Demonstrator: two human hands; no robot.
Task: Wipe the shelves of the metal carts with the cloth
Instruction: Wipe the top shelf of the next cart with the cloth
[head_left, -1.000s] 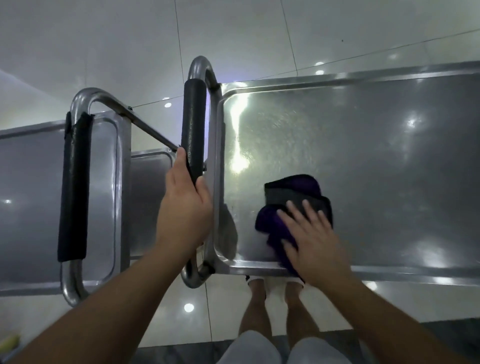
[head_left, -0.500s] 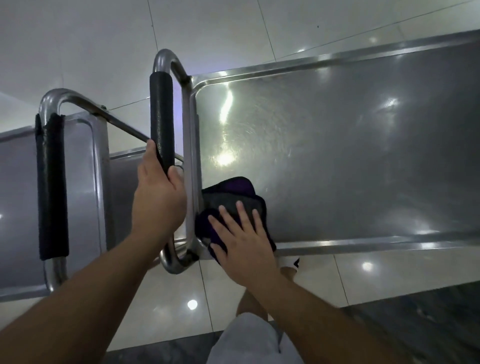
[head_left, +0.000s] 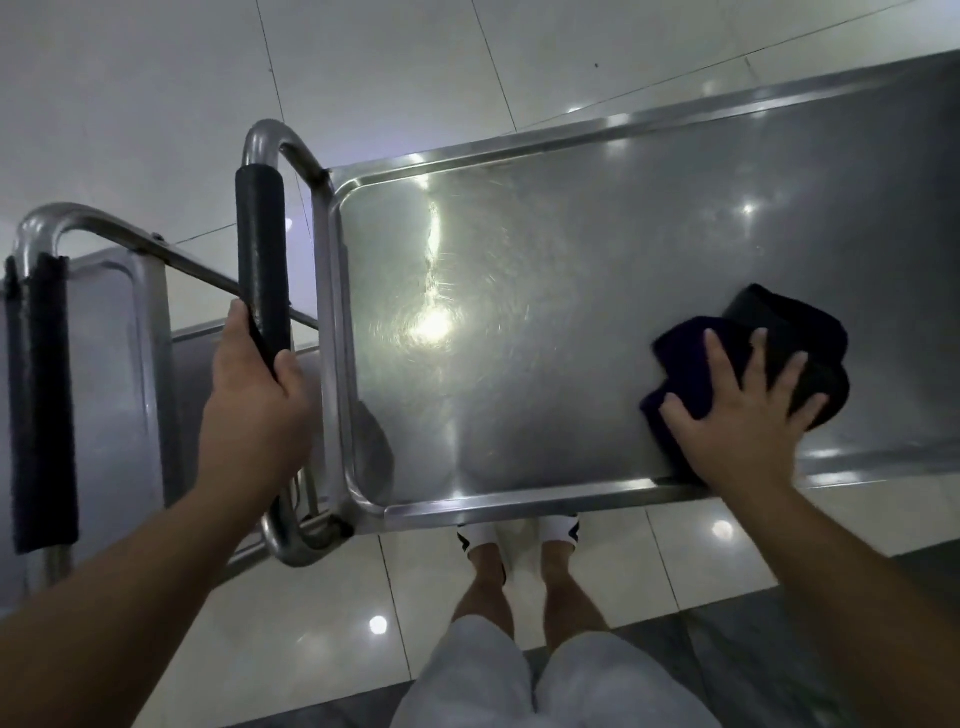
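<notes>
On the top shelf, near edge, right side: that's where I have the cloth (head_left: 753, 358), lying on the steel just inside the rim.
cloth handling: soft and limp, looks light; I'd expect it to bunch and fold under a push, not slide as one piece. Best held by flat palm pressure from above, fingers spread, not a pinch.
cloth look: dark, purple-black, crumpled into a thick wad with a rolled fold at its far side.
right grip: right hand (head_left: 748, 415) flat on the cloth, fingers straight and splayed, heel of hand over the shelf's near rim.
left grip: left hand (head_left: 254, 384) wrapped round the handle (head_left: 262, 260), thumb on the far side; I judge it's bracing the cart.
shelf (head_left: 519, 312): brushed steel, raised lip, rounded corners; shiny, probably slick, so the cloth should glide. Fine swirl marks show under the glare.
second cart (head_left: 109, 364): just left, handles side by side.
risk: my guess, the cloth catching on the lip or slipping off the near edge.
</notes>
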